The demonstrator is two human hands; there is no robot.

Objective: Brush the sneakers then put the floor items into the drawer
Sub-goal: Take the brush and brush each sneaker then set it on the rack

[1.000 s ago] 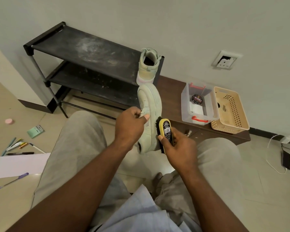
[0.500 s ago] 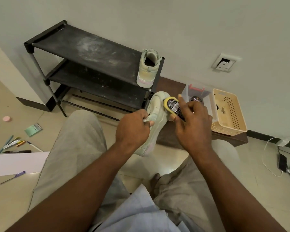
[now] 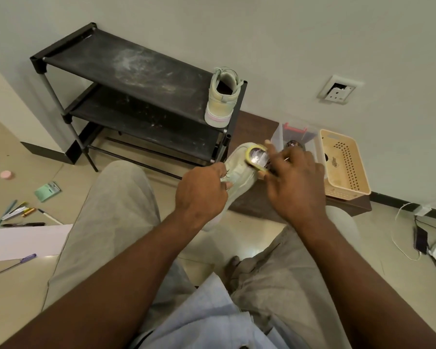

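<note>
Step in hand: brushing sneaker one of two. Left hand (image 3: 202, 192) is clamped on the sneaker (image 3: 237, 172) around the lace area, holding it off the floor between the knees, toe pointing away and up. Right hand (image 3: 296, 187) is wrapped around the brush (image 3: 256, 158), yellow-edged back facing the camera, bristles pressed against the upper near the toe. Index finger is stretched out along the brush, so the grip looks more like a guide than a full fist.

To do it well, my read:
- Keep the left grip firm near the laces so the shoe doesn't twist under brush pressure.
- Short strokes, one direction, toe toward heel. The brush is blurred, so exact contact is hard to judge.
- Rotate the shoe with the left hand instead of bending the right wrist around it.
- Brush away from the lap; dust lands on the trousers otherwise.

The second sneaker (image 3: 222, 96) stands upright on the top shelf of the black rack (image 3: 126, 64), heel facing the camera, near the right end. Can't tell whether it's brushed.

Floor items are untouched, well to the left: pens (image 3: 18, 212), sheet of paper (image 3: 25, 241), purple pen (image 3: 10, 265), green pad (image 3: 47, 191), pink round thing (image 3: 6, 175). The dark wooden unit (image 3: 252, 205) on the right carries a clear box (image 3: 295, 137) and a beige basket (image 3: 345, 165); presumably the drawer is there, its front isn't clearly visible.

Risk: toe end slipping toward the clear box just behind it.
</note>
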